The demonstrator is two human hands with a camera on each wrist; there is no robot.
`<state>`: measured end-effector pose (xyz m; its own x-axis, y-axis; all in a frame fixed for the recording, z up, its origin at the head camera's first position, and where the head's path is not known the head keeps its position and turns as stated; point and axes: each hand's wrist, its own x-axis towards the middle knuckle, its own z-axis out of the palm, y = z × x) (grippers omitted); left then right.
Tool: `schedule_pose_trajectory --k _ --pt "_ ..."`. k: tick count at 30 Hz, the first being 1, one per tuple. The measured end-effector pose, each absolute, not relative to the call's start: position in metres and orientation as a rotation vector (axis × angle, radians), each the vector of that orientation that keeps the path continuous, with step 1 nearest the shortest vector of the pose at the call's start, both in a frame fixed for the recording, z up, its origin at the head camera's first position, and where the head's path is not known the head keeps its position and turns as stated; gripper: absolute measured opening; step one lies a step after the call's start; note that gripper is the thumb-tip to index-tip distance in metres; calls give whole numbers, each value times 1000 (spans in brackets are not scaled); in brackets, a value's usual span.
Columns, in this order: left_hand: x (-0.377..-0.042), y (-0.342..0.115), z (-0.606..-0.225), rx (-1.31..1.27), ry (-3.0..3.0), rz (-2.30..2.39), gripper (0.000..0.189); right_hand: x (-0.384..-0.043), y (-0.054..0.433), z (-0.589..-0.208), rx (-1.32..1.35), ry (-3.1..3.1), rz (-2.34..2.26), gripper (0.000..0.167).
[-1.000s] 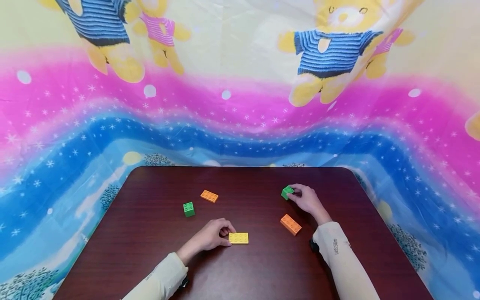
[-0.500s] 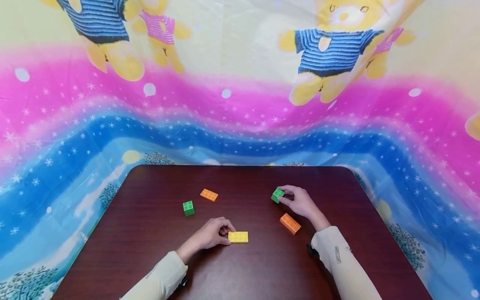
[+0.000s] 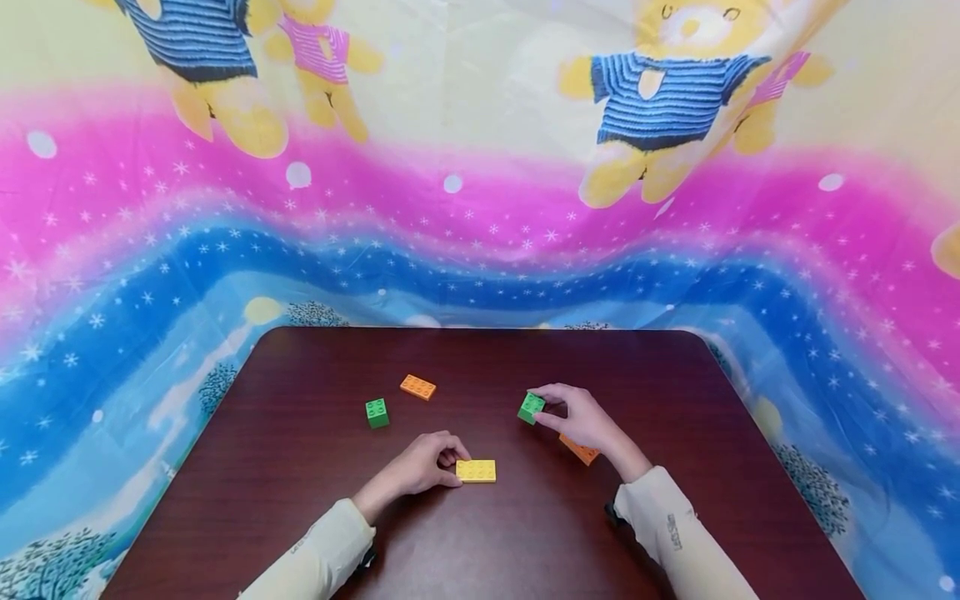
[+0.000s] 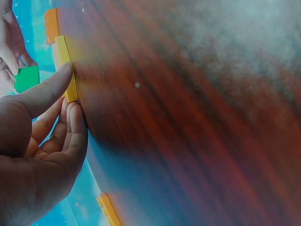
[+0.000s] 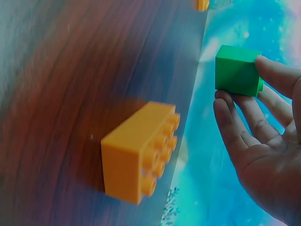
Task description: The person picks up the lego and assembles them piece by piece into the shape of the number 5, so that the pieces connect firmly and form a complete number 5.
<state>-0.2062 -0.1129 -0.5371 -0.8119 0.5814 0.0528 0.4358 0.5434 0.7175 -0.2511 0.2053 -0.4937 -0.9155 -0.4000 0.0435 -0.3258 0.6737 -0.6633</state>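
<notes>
Between thumb and fingertips, my left hand (image 3: 416, 465) pinches one end of a flat yellow building brick (image 3: 477, 472) lying on the table. The left wrist view has the thumb on the side of this yellow brick (image 4: 66, 70). Held up by my right hand (image 3: 581, 419) is a square green building brick (image 3: 531, 407), its studs facing up. In the right wrist view the green brick (image 5: 237, 70) is clear of the table, gripped between thumb and fingers. A thick orange brick (image 3: 579, 451) lies just under the right hand, partly hidden by it.
A second green brick (image 3: 377, 413) and a thin orange brick (image 3: 417, 387) rest on the dark wooden table (image 3: 315, 517), left of centre. A patterned cloth (image 3: 450, 217) hangs behind the far edge.
My right hand has carried the green brick left and nearer to me, from the back right. It now overlaps the thick orange brick. The left hand stays on the yellow brick.
</notes>
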Motion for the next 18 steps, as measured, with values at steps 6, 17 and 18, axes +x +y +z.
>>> schedule_pose_trajectory --k 6,17,18 --pt "-207 -113 -536 863 2586 1120 28 -241 194 -492 -686 2715 -1089 47" --pt "-207 -112 -536 847 2600 1102 28 -224 174 -487 -787 2606 -1084 47" --pt "-206 -112 -536 848 2601 1101 28 -223 172 -487 -796 2595 -1085 46"
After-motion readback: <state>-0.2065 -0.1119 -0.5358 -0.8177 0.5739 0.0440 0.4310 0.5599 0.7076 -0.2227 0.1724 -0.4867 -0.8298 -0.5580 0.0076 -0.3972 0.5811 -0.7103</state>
